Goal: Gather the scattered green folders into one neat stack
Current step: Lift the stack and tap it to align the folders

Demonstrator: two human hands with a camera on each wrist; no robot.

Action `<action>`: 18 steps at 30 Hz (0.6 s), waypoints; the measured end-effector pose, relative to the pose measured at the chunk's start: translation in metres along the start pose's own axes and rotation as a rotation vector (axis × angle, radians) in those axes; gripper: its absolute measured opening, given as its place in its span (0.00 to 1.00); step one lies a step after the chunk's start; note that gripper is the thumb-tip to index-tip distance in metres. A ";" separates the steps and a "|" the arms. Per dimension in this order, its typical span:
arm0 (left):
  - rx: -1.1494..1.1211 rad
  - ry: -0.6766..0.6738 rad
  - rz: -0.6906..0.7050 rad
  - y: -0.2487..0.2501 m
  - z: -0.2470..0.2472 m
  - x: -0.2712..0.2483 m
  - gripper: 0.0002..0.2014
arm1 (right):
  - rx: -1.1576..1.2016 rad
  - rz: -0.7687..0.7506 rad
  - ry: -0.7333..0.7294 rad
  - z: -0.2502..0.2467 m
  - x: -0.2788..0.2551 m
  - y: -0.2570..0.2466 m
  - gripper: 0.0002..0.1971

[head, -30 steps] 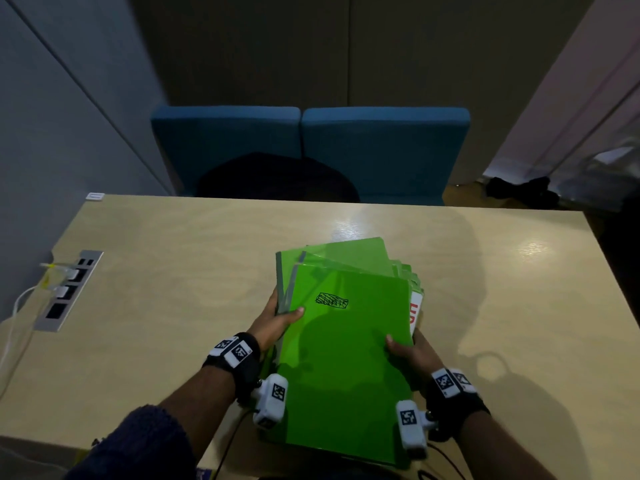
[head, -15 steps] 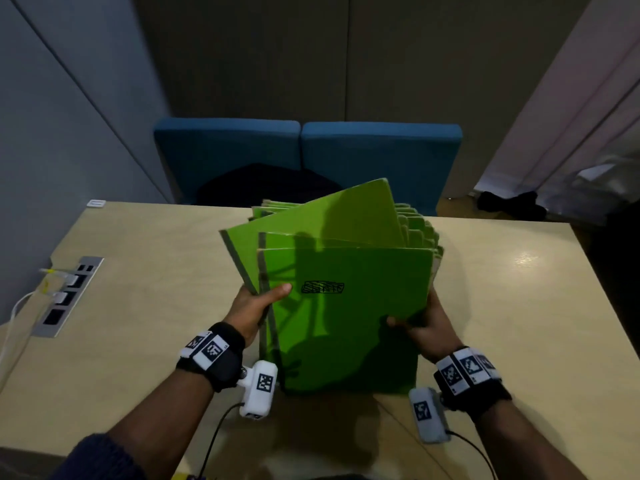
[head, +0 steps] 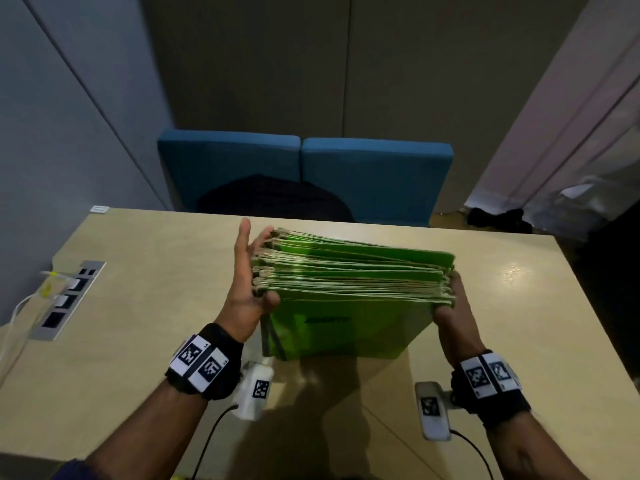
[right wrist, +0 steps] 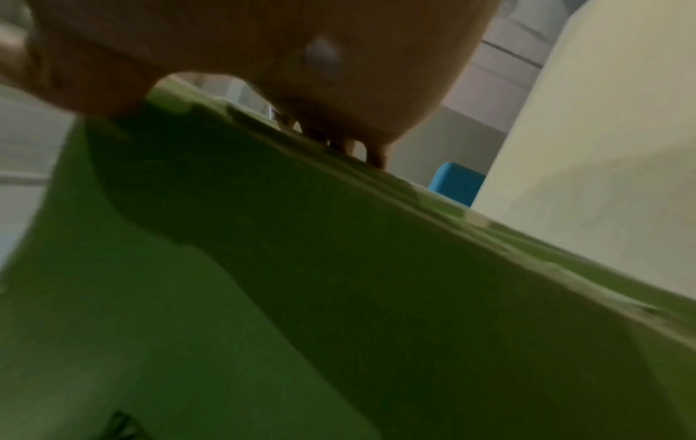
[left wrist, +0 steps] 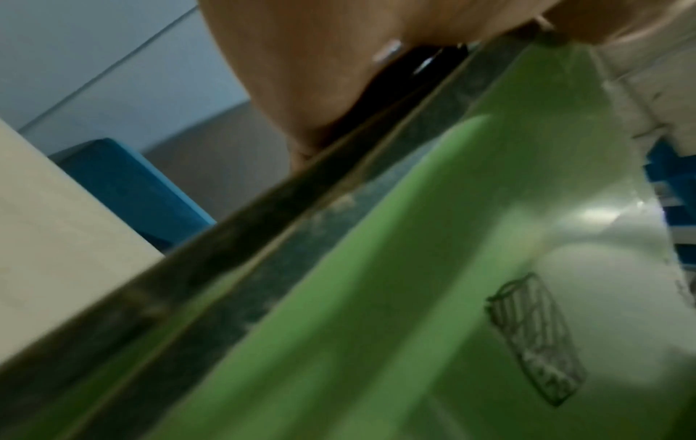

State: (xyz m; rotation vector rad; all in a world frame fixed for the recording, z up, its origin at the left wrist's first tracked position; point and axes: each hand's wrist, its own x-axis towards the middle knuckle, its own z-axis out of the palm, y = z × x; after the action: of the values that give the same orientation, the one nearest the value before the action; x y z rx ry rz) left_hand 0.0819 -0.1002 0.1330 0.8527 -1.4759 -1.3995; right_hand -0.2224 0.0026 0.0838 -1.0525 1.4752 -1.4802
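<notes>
Wooden table [head: 138, 306], frame centre: green folders [head: 346, 327] stood on edge, left hand [head: 244, 292] flat against one side, right hand [head: 450, 306] clasping the other, likely squaring edges.

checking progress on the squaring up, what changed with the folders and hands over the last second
The green folders went from lying flat to standing on edge on the table. The left hand opened flat against their left side; the right hand kept its grip on the right side.
</notes>
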 end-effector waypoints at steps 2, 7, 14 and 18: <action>-0.011 0.022 0.060 0.005 0.005 0.004 0.57 | 0.128 -0.019 0.033 0.009 0.004 -0.013 0.29; 0.009 0.134 0.026 0.007 0.014 0.010 0.40 | 0.305 -0.001 0.143 0.037 -0.004 -0.040 0.54; 0.311 0.110 0.131 0.010 0.009 0.012 0.19 | 0.345 0.106 0.203 0.033 0.003 -0.057 0.15; 0.170 0.088 0.092 0.006 0.009 0.013 0.20 | 0.140 -0.004 0.233 0.039 0.006 -0.061 0.16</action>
State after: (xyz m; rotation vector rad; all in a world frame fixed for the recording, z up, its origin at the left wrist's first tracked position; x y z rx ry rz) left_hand 0.0690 -0.1083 0.1412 0.9277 -1.5627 -1.1671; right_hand -0.1864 -0.0159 0.1440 -0.8213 1.5020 -1.7291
